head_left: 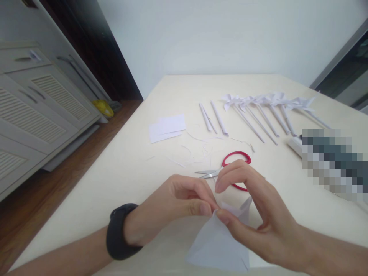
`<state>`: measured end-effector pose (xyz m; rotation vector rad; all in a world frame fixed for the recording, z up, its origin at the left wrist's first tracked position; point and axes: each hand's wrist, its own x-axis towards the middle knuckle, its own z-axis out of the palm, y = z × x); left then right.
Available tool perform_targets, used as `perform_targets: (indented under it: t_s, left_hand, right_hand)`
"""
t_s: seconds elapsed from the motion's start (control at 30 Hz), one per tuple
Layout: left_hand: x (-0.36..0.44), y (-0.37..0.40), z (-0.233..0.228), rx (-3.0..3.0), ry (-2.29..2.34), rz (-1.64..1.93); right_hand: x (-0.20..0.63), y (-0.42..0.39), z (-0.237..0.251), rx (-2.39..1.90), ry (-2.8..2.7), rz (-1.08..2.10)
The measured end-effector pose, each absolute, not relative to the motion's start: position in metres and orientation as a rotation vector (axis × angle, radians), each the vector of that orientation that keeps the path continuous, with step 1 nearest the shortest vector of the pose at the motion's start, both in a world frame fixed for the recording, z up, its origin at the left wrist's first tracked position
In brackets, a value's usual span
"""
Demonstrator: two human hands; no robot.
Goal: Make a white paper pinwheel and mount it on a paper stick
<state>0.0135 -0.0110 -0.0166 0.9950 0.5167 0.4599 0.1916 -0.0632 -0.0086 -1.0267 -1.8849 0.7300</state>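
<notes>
We had both hands low and close to us over the pale surface (120, 168), working one piece of white paper (218, 245). Our left hand (169, 209), a black wristband (119, 232) on its wrist, pinched the paper's upper tip between thumb and forefinger. Our right hand (258, 214) met it there, thumb pressed to the same tip and the other fingers curled above, so both were closed on the paper. The sheet hung and spread below the pinch, lying between the two wrists, one small flap poking up beside our right palm.

Just beyond our fingers lay red-handled scissors (230, 168), blades pointing left, partly hidden by the right hand. Thin paper scraps (186, 151) were scattered past them. Farther off sat a small stack of paper squares (166, 128), three rolled paper sticks (212, 119), and a row of finished paper pinwheels (264, 107) to the right. White cabinets (40, 111) stood left of the surface.
</notes>
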Motion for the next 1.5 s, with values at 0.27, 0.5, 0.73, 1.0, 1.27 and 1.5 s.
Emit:
perform_targets:
  t_s: [0.27,0.5,0.73,1.0,1.27,1.5]
  left_hand:
    - [0.015,-0.011,-0.014,1.054,0.557,0.449]
    - [0.013,-0.013,-0.012,1.529,0.616,0.604]
    - [0.009,-0.013,-0.013,1.641,0.568,0.631]
    - [0.008,-0.009,-0.012,1.608,0.523,0.622]
    - [0.009,-0.012,-0.010,1.558,0.503,0.627]
    - [0.010,-0.008,-0.003,1.615,0.554,0.549]
  right_hand:
    - [0.194,-0.064,-0.008,-1.061,-1.873,0.818]
    - [0.192,-0.064,-0.010,-1.085,-1.877,0.842]
    - [0.192,-0.063,-0.008,-1.137,-1.889,0.833]
    - [0.195,-0.066,-0.006,-1.122,-1.890,0.791]
    - [0.197,-0.065,-0.006,-1.011,-1.881,0.867]
    - [0.202,-0.066,-0.007,-1.018,-1.806,0.898]
